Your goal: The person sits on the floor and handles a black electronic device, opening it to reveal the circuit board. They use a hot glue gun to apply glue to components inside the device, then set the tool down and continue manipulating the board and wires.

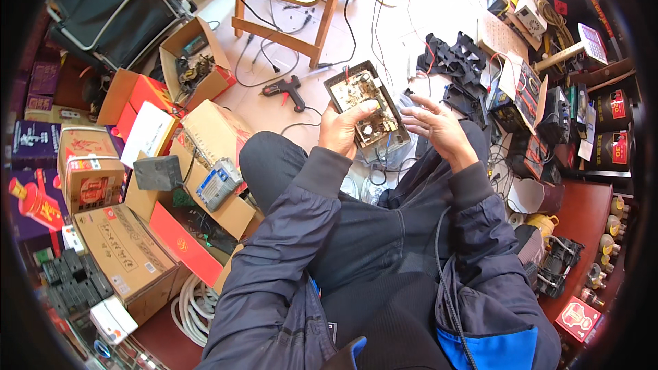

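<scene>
My left hand [340,127] grips an open black housing with a circuit board [364,88] inside, the thumb lying over its left edge. The housing is tilted above my lap, and board parts and thin wires show in it. My right hand [436,125] is just right of the housing, its fingers apart and pointing toward it. Whether a fingertip touches the edge, I cannot tell. Below the housing lies some clear plastic [392,156], partly hidden. On the floor beyond my left knee rests a black glue gun [287,92] with a red trigger.
Several open cardboard boxes [212,138] crowd the left, with a grey-blue boxy device [219,183] on one. A wooden stool [281,37] stands ahead. Black plastic pieces [458,62] and cables lie on the floor at the right, near electronic equipment [513,99].
</scene>
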The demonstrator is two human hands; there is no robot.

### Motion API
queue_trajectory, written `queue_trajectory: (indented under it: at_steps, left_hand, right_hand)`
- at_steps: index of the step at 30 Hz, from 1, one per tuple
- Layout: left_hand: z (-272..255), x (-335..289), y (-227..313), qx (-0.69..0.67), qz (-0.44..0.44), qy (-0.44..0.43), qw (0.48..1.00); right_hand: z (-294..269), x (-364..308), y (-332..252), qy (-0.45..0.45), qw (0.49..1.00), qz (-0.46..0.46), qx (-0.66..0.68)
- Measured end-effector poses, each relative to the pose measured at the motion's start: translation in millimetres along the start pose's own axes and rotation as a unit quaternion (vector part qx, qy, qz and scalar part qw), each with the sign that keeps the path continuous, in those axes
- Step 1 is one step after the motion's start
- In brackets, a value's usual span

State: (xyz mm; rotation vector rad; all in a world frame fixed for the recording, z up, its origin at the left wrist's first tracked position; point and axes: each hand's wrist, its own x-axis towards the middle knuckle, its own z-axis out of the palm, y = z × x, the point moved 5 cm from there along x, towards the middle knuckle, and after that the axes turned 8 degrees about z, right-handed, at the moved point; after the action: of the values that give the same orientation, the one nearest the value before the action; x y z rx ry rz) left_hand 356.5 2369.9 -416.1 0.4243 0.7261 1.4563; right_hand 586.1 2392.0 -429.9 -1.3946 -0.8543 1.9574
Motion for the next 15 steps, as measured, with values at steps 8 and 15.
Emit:
queue_trajectory:
  at_steps: [8,15]
  left_hand:
    - [-18.8,20.2,-34.0,-0.076,-0.086,0.044,0.992]
    - [-29.1,-9.6,-45.4,-0.029,-0.129,0.063,0.989]
  right_hand:
    - [-8.9,15.8,37.3,0.076,0.993,0.084,0.035]
    - [-15.0,-5.7,93.4,0.113,0.983,0.130,0.068]
